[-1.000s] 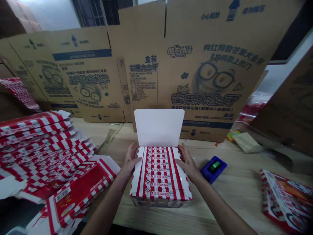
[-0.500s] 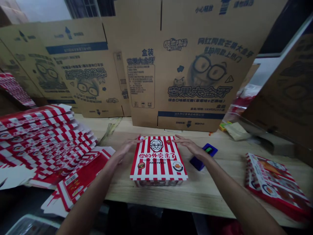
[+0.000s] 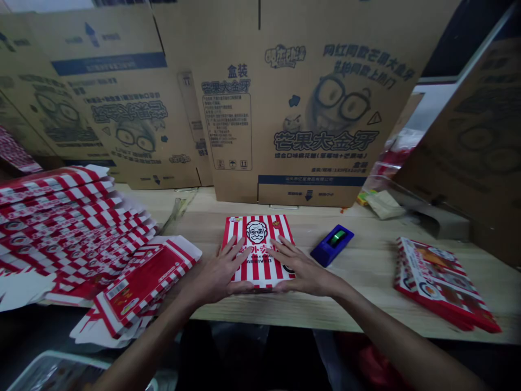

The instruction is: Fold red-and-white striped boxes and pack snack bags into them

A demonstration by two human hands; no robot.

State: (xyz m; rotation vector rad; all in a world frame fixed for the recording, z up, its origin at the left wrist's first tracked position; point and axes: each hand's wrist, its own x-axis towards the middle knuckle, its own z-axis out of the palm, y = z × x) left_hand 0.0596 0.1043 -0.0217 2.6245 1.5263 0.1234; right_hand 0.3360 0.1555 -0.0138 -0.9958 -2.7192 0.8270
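Observation:
A red-and-white striped cardboard box [image 3: 258,232], printed with a cartoon face, lies flat on the wooden table in front of me. My left hand [image 3: 223,271] rests on its left side, fingers spread over the top and the thumb along the near edge. On the right side, my right hand [image 3: 302,270] lies the same way, its fingers also apart. The two thumbs point towards each other at the box's front. Beyond my right hand sits a blue tape dispenser [image 3: 325,251] with a green part inside.
A stack of striped cartons [image 3: 77,217] leans at the left, with a flattened red carton [image 3: 142,279] beside it. At the right lies another printed box [image 3: 445,282]. Large brown cardboard sheets [image 3: 236,136] stand along the back. A clear plastic tub [image 3: 57,369] is below left.
Both hands have come back from the box's far corners onto its top and near edge. The front side, visible earlier, is now mostly out of sight.

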